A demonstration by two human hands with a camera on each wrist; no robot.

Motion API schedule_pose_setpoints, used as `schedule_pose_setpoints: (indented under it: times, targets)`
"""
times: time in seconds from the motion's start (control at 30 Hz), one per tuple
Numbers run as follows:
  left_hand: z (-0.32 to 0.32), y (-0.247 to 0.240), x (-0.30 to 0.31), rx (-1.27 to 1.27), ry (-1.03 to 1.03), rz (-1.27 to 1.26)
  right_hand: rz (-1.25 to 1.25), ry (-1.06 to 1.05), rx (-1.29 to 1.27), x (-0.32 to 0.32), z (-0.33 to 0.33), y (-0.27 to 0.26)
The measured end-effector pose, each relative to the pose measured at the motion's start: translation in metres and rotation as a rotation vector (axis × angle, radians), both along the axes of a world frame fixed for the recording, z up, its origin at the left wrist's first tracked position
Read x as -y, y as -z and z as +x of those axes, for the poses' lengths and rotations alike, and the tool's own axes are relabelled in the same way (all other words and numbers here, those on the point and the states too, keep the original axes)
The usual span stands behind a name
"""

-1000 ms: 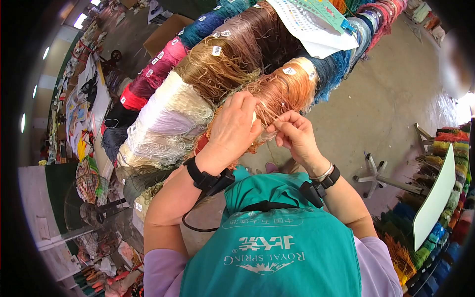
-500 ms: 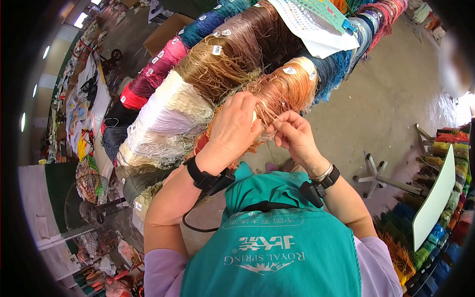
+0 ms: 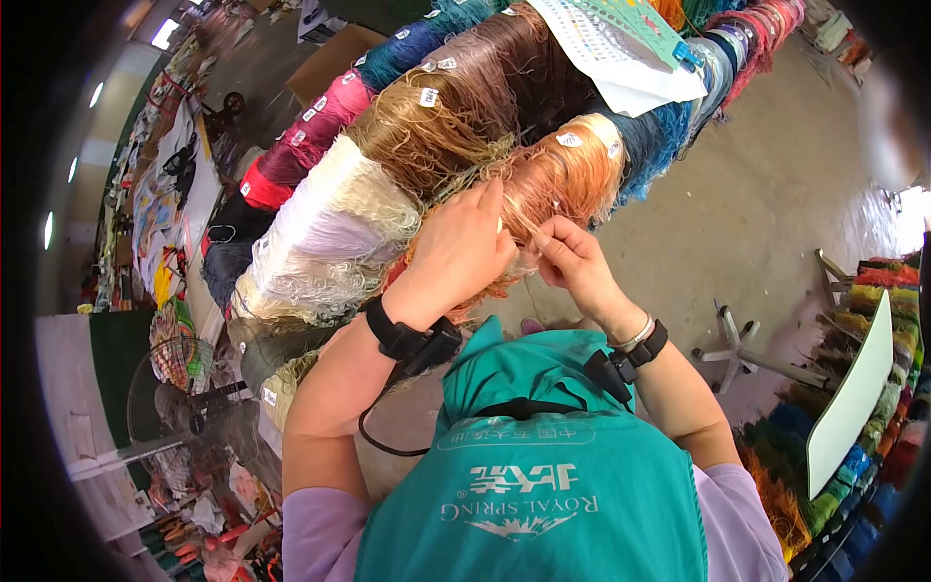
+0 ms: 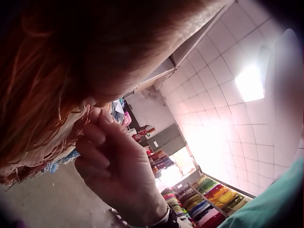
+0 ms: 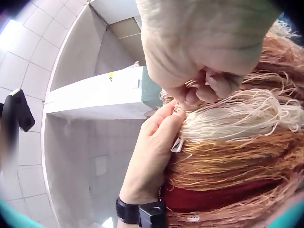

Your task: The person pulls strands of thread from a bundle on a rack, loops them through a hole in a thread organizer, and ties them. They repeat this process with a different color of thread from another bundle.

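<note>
In the head view, brown yarn (image 3: 567, 175) lies just ahead of the left hand (image 3: 461, 250) and right hand (image 3: 579, 262). In the left wrist view, the right hand pinches strands (image 4: 78, 118). In the right wrist view, pale yarn (image 5: 237, 116) stretches lengthwise from the left hand's pinch.

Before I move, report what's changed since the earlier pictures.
Very little: the bare left hand, at the long cream thread strands, seems shifted slightly toward the bare right hand. Nothing was visibly taken up or released. The right hand still pinches strands; the white printed paper stayed put.
</note>
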State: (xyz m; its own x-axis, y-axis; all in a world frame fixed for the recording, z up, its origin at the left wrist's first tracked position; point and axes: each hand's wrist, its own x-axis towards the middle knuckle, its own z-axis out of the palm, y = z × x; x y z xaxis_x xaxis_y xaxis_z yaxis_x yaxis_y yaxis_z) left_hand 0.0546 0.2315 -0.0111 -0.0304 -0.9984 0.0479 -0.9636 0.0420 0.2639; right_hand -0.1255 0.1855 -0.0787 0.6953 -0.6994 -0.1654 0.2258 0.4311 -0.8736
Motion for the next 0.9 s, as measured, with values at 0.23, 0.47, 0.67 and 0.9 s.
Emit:
schedule_pose_setpoints:
  times: [0.23, 0.47, 0.67, 0.9]
  targets:
    - [0.005, -0.007, 0.021, -0.075, -0.078, 0.250, 0.180, -0.193, -0.040, 0.016, -0.027, 0.020]
    - [0.006, -0.005, 0.025, -0.118, -0.087, 0.276, 0.267, -0.216, -0.363, 0.012, -0.150, 0.079]
    - [0.003, -0.005, 0.023, -0.186, -0.097, 0.252, 0.335, -0.035, -0.748, -0.023, -0.351, 0.155]
    - [-0.003, -0.010, 0.023, -0.147, -0.102, 0.227, -0.873, -0.723, -1.846, -0.178, -0.728, 0.293]
